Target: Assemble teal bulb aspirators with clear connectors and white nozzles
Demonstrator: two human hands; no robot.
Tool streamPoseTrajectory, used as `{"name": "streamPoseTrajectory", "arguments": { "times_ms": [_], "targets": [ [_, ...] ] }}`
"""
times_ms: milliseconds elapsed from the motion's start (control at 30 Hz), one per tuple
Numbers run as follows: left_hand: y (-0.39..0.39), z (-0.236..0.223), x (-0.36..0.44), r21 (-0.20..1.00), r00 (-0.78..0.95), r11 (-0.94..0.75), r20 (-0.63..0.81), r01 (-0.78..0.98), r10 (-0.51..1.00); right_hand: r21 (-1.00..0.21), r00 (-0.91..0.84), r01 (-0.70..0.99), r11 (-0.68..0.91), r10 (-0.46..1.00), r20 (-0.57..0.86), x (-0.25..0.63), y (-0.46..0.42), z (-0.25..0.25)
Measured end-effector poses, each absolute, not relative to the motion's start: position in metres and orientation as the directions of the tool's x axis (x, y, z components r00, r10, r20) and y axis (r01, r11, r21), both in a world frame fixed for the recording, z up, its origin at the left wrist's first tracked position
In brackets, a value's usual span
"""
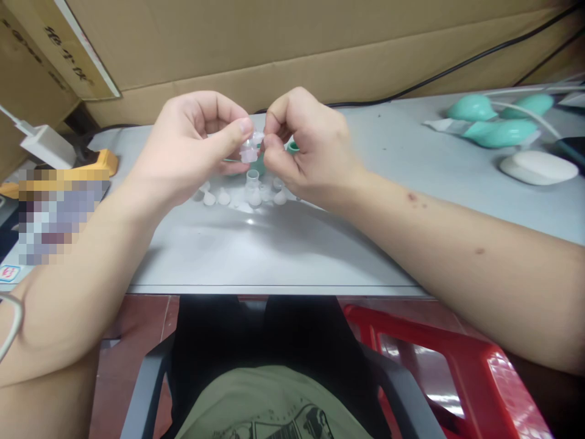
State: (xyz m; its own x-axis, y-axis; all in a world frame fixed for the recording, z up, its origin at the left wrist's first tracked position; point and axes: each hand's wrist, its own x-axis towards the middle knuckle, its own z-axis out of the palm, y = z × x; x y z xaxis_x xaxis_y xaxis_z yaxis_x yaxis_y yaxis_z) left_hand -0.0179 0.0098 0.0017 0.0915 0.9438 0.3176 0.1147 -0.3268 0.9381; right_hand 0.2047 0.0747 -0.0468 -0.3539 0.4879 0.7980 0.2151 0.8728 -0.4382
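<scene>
My left hand (201, 131) pinches a small translucent plastic piece (249, 151) between thumb and fingers, above the table. Close against its right side is my right hand (306, 140), its thumb and fingers pressed together. What those fingertips grip is hidden by the hand. Below both hands stands a clear short plastic cylinder (253, 178). Around it on the table lie several small white round-ended pieces (223, 196). Green parts show behind and between the hands, one with a round green rim (293, 147); the hands cover much of them.
At the right lie teal rounded objects (503, 132), a white oval object (539, 167) and a pale cable. A yellow power strip (106, 163) with a white charger (48, 146) sits at left. Cardboard (274, 36) walls the back. A red stool (411, 335) stands below the table edge.
</scene>
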Motion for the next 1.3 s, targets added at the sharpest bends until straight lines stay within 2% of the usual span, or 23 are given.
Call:
{"name": "streamPoseTrajectory", "arguments": {
  "times_ms": [200, 400, 500, 667, 833, 933, 1000, 1067, 1100, 1200, 1300],
  "targets": [
    [0.012, 0.001, -0.024, 0.924, 0.112, -0.363, 0.351, 0.119, 0.93, -0.42, -0.292, -0.075, 0.904, 0.383, 0.876, 0.196, 0.078, -0.053],
    [0.011, 0.008, -0.034, 0.934, 0.134, -0.335, 0.32, 0.121, 0.938, -0.461, -0.279, -0.027, 0.887, 0.437, 0.855, 0.191, 0.084, -0.058],
    [0.014, 0.008, -0.038, 0.919, 0.153, -0.375, 0.357, 0.12, 0.922, -0.469, -0.293, -0.031, 0.883, 0.44, 0.849, 0.193, 0.081, -0.053],
    [0.022, 0.012, -0.045, 0.894, 0.198, -0.43, 0.402, 0.125, 0.894, -0.476, -0.385, 0.093, 0.875, 0.472, 0.793, 0.196, 0.069, -0.036],
    [0.022, 0.021, -0.052, 0.858, 0.097, -0.455, 0.445, 0.239, 0.89, -0.433, -0.467, 0.23, 0.872, 0.489, 0.737, 0.196, 0.069, -0.011],
    [0.021, 0.026, -0.061, 0.811, 0.062, -0.465, 0.476, 0.355, 0.877, -0.486, -0.433, 0.235, 0.842, 0.538, 0.723, 0.193, 0.069, 0.005],
    [0.022, 0.029, -0.071, 0.774, 0.096, -0.464, 0.472, 0.431, 0.876, -0.536, -0.5, 0.303, 0.788, 0.61, 0.614, 0.188, 0.066, 0.013],
    [0.025, 0.03, -0.083, 0.716, 0.177, -0.472, 0.45, 0.515, 0.875, -0.486, -0.6, 0.454, 0.747, 0.659, 0.453, 0.18, 0.06, 0.015],
    [0.027, 0.03, -0.088, 0.671, 0.231, -0.485, 0.435, 0.561, 0.87, -0.418, -0.63, 0.527, 0.74, 0.67, 0.391, 0.175, 0.057, 0.014],
    [0.032, 0.029, -0.098, 0.544, 0.4, -0.532, 0.351, 0.648, 0.847, -0.285, -0.66, 0.632, 0.721, 0.693, 0.291, 0.162, 0.049, 0.007],
    [0.032, 0.028, -0.098, 0.476, 0.488, -0.537, 0.235, 0.696, 0.841, -0.255, -0.646, 0.676, 0.691, 0.723, 0.245, 0.153, 0.045, -0.001]
  ]
}}
